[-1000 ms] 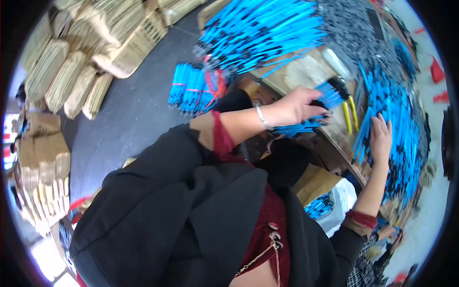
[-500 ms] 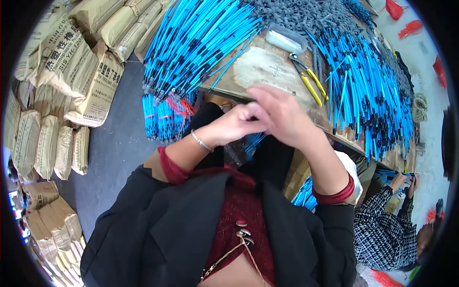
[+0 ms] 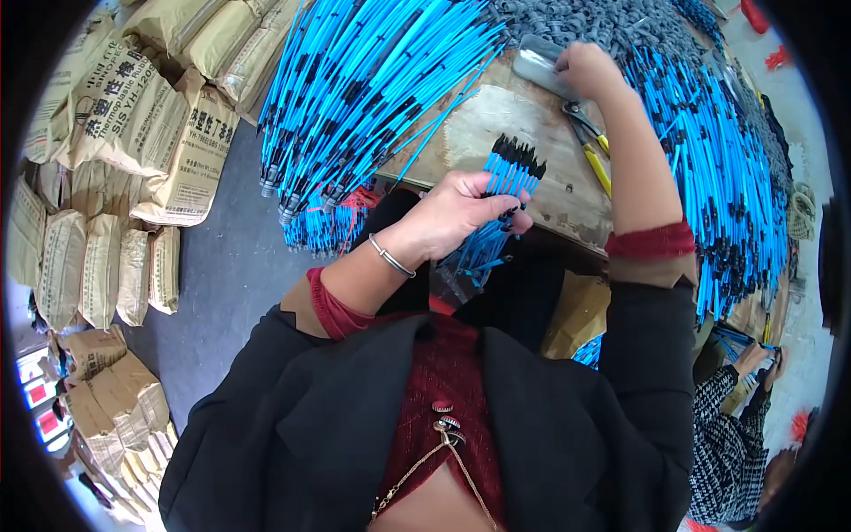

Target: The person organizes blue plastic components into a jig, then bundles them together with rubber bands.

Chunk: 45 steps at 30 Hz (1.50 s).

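Note:
My left hand (image 3: 463,213) is wrapped around a bundle of thin blue tubes (image 3: 511,177) with black tips, held upright at the table's front edge. The tubes' lower ends hang below my fingers. Stretched out over the table, my right hand (image 3: 592,71) is at the right end of a clear plastic tray (image 3: 537,67). Its fingers are bent and close together; whatever they pinch is hidden. Beside that forearm lie cutting pliers with yellow handles (image 3: 597,168), partly covered by it.
A fan of blue tubes (image 3: 372,80) covers the table's left side, and another heap (image 3: 718,168) the right. Grey curled pieces (image 3: 576,22) are piled behind the tray. Paper sacks (image 3: 133,115) stand at left. A co-worker in a checked sleeve (image 3: 722,434) sits at right.
My hands have parted. The right has moved up and right to the tray. The left stays near the table edge, and the bundle of tubes now shows upright in it.

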Tool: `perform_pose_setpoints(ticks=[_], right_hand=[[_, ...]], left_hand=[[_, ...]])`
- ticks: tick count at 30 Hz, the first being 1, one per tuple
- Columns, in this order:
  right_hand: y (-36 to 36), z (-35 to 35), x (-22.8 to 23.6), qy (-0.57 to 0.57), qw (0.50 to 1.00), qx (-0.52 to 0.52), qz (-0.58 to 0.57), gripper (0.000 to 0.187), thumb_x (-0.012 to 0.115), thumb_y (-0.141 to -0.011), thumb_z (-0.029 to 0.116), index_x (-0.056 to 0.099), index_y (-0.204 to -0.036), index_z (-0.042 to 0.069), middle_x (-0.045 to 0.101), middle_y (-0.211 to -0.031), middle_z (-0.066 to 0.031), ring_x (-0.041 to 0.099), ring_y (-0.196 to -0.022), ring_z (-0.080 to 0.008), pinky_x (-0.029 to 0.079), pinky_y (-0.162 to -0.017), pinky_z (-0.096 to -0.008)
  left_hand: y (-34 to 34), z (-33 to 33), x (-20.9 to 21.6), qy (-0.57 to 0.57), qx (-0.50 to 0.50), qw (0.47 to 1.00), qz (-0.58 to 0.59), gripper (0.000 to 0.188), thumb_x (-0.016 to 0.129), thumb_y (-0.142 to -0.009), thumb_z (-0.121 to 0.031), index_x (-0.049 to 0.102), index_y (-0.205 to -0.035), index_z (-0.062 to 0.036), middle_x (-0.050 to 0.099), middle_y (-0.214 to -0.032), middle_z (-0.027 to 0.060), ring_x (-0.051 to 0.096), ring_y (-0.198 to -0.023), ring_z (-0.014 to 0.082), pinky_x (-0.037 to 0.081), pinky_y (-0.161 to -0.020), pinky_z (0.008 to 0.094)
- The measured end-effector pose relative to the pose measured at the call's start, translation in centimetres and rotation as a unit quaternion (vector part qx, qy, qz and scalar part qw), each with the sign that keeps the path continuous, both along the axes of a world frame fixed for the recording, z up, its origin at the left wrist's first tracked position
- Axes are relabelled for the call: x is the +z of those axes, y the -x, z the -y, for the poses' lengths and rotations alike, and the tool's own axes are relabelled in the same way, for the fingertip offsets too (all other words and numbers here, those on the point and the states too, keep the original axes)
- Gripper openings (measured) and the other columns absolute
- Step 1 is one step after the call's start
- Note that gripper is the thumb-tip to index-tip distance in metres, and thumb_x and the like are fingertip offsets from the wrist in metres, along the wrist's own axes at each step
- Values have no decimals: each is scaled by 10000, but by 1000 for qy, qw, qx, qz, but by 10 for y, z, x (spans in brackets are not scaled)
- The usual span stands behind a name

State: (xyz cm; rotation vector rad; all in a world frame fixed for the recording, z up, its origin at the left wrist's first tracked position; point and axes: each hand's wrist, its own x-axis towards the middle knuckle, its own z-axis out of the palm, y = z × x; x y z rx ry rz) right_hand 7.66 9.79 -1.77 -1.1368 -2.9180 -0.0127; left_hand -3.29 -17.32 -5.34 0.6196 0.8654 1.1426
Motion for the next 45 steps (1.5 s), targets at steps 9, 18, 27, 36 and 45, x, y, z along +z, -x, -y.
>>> perform_pose_setpoints(ticks=[9, 18, 27, 36, 45], right_hand=[[5, 19, 6, -124, 992, -33, 4, 170, 541, -769, 180, 660, -827, 74, 644, -861, -170, 624, -797, -338, 509, -717, -432], [-34, 159, 28, 345, 768, -7, -540, 167, 482, -914, 155, 534, -902, -3, 504, -692, -7, 530, -701, -86, 468, -647, -240], [-45, 228, 25, 203, 859, 64, -465, 243, 694, -717, 81, 601, -932, 14, 468, -700, 4, 418, -630, -77, 372, -584, -221], [-43, 238, 26, 149, 855, 53, -495, 218, 725, -682, 89, 632, -865, 13, 461, -666, 3, 398, -592, -87, 334, -524, -237], [-37, 235, 26, 71, 871, 23, -485, 247, 741, -673, 92, 644, -887, 14, 428, -637, 16, 372, -567, -69, 321, -508, -222]], left_hand=[[-2, 3, 3, 33, 9, 999, 19, 163, 533, -861, -18, 599, -1010, -6, 649, -880, 130, 638, -840, 206, 520, -759, 335], [-7, 16, -4, -70, 14, 996, -44, 181, 533, -860, -12, 600, -1028, 3, 648, -908, 109, 634, -861, 203, 496, -802, 315], [-13, 24, 11, -171, -1, 979, -106, 180, 578, -841, -27, 614, -1011, 21, 654, -916, 76, 627, -841, 149, 495, -787, 270], [-11, 28, 12, -172, -7, 977, -126, 152, 579, -836, -31, 629, -965, 33, 655, -912, 102, 625, -848, 150, 492, -798, 272], [-8, 21, 4, -181, -6, 979, -94, 191, 571, -837, -19, 602, -1017, 34, 656, -885, 107, 630, -844, 167, 497, -787, 279]])
